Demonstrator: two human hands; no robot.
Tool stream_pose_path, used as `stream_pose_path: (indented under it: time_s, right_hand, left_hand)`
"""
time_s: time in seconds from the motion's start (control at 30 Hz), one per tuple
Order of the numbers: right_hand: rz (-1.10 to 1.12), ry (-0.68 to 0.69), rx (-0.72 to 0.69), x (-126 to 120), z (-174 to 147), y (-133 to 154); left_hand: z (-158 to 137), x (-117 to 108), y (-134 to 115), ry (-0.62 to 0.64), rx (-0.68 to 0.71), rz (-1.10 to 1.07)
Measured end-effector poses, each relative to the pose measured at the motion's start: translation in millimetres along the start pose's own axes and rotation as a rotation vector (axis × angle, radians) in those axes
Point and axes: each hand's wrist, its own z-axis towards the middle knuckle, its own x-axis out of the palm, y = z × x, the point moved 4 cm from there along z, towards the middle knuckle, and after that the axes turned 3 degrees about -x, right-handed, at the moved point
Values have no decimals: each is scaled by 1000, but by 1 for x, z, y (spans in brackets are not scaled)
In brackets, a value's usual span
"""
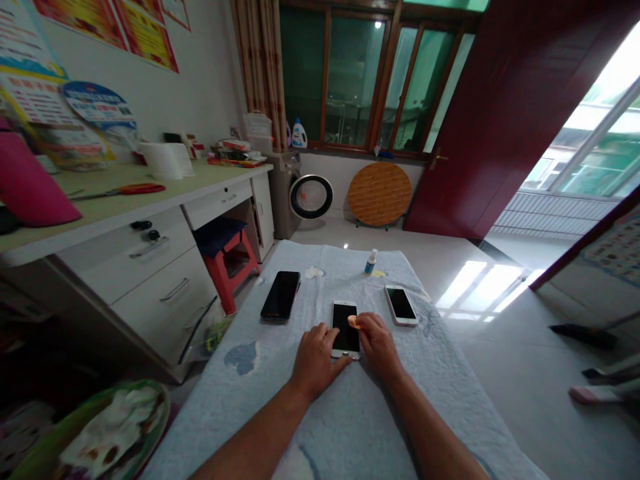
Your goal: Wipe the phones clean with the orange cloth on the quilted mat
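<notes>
A white smartphone (pixel 345 319) with a dark screen lies face up on the cloth-covered table. My left hand (pixel 316 357) steadies it, fingers along its left edge and thumb at its bottom end. Pinched in my right hand (pixel 377 340) is a small orange piece (pixel 354 322), perhaps a cloth or sponge, which is at the upper right of the screen. A larger black smartphone (pixel 281 295) lies to the left, and another white smartphone (pixel 401 305) to the right. Beyond them stands a small spray bottle (pixel 371 263) with a blue label.
A light blue cloth (pixel 280 400) covers the table. On the left, a desk (pixel 100 233) carries paper rolls and red-handled scissors (pixel 137 189). A red stool (pixel 231 260) stands under it. Further off are a washing machine with its door (pixel 311 197) open and a round wooden tabletop (pixel 380 195).
</notes>
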Motion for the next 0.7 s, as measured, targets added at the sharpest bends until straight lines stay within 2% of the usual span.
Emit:
stream_pose_path:
  time_s: [0.1,0.23,0.4,0.6,0.7]
  right_hand:
    - [-19,90,-76,3,-1,6]
    - [9,154,-77,6,-5,7]
    - [46,143,24,10,-6,2]
    - [-80,43,152,14,-5,-9]
    - [-134,35,164,16,-4,-11]
  left_hand:
    - [0,-1,0,-3,10,-17]
    - [1,-3,0,5,12,-42]
    - [1,-3,0,18,-17,-53]
    - [1,-3,1,37,-26,-68]
    - [1,-2,1,35,-27,-77]
